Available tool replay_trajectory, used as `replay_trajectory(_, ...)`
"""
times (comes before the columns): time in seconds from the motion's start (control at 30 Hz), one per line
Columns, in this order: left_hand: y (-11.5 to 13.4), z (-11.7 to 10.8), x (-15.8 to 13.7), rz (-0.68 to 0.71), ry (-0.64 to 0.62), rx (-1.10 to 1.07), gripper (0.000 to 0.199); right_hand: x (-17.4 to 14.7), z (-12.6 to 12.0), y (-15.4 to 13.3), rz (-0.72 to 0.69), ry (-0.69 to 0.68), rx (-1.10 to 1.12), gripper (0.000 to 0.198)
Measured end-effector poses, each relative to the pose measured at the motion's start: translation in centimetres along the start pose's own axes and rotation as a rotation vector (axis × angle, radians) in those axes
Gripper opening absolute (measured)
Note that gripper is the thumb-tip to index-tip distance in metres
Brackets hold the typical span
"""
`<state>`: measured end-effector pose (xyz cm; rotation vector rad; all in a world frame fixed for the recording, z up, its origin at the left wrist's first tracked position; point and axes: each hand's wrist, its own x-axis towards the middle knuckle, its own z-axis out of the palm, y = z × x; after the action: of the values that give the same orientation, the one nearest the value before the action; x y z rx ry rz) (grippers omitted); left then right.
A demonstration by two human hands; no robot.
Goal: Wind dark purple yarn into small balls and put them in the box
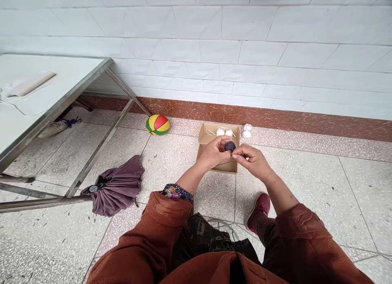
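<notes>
Yarn ball point(230, 146) in curled left hand point(212, 154), beside right hand point(252, 160) pinching something indistinct, likely soft, light, best cradled whole.

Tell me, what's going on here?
A person holds a dark ball of yarn in the left hand, above an open cardboard box on the floor. The right hand pinches close beside it; whether on a strand is too small to tell. Two white balls sit at the box's far side, and two more lie outside, to its right.
</notes>
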<state>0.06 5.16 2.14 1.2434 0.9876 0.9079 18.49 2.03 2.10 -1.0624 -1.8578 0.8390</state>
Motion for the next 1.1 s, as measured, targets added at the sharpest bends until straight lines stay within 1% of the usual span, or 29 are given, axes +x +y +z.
replay_trajectory(0.1, -0.2, 0.0, -0.2, 0.011, -0.108, 0.039, 0.069, 0.3, -0.7, 0.1, 0.015, 0.094, -0.007, 0.010)
replay_trajectory(0.17, -0.5, -0.1, -0.3, 0.007, -0.228, 0.018, 0.077, 0.4, -0.8, 0.1, 0.027, 0.152, -0.021, 0.011)
replay_trajectory(0.27, -0.7, -0.2, -0.5, -0.035, -0.425, -0.159, 0.082, 0.6, -0.5, 0.1, 0.058, 0.213, -0.022, 0.013)
replay_trajectory(0.33, -0.6, -0.2, -0.8, -0.072, -0.470, -0.321, 0.080, 0.6, 0.0, 0.2, 0.099, 0.246, 0.000, 0.014)
replay_trajectory(0.4, -0.2, -0.1, -1.0, -0.109, -0.448, -0.458, 0.078, 0.6, 0.5, 0.3, 0.144, 0.270, 0.030, 0.016)
replay_trajectory(0.47, 0.2, 0.0, -1.0, -0.126, -0.395, -0.544, 0.071, 0.5, 0.9, 0.5, 0.174, 0.265, 0.033, 0.017)
replay_trajectory(0.57, 0.3, -0.4, -0.4, -0.100, -0.242, -0.590, 0.051, 0.3, 1.3, 0.7, 0.201, 0.186, -0.021, 0.017)
replay_trajectory(0.63, 0.0, -0.8, 0.2, -0.077, -0.100, -0.585, 0.041, 0.2, 1.5, 0.7, 0.191, 0.083, -0.060, 0.016)
replay_trajectory(0.7, -0.4, -1.2, 0.8, -0.077, 0.041, -0.537, 0.036, 0.0, 1.6, 0.4, 0.128, -0.041, -0.078, 0.015)
replay_trajectory(0.77, -0.7, -1.3, 1.1, -0.077, 0.131, -0.416, 0.032, -0.1, 1.7, 0.1, 0.046, -0.144, -0.072, 0.014)
replay_trajectory(0.8, -0.7, -1.3, 1.2, -0.068, 0.147, -0.329, 0.031, -0.2, 1.6, -0.2, 0.017, -0.177, -0.056, 0.014)
replay_trajectory(0.87, -0.8, -1.1, 1.1, -0.031, 0.122, -0.149, 0.036, -0.2, 1.1, -0.5, -0.006, -0.183, -0.007, 0.013)
replay_trajectory(0.93, -0.6, -0.7, 0.8, 0.008, 0.051, -0.023, 0.048, -0.1, 0.2, -0.8, -0.002, -0.111, 0.036, 0.012)
replay_trajectory(1.0, -0.5, -0.4, 0.4, 0.025, -0.026, 0.023, 0.061, 0.0, -0.6, -0.8, 0.005, 0.002, 0.048, 0.012)
replay_trajectory(1.1, -0.1, -0.1, -0.2, 0.021, -0.162, 0.004, 0.074, 0.2, -1.4, -0.7, 0.028, 0.148, 0.017, 0.014)
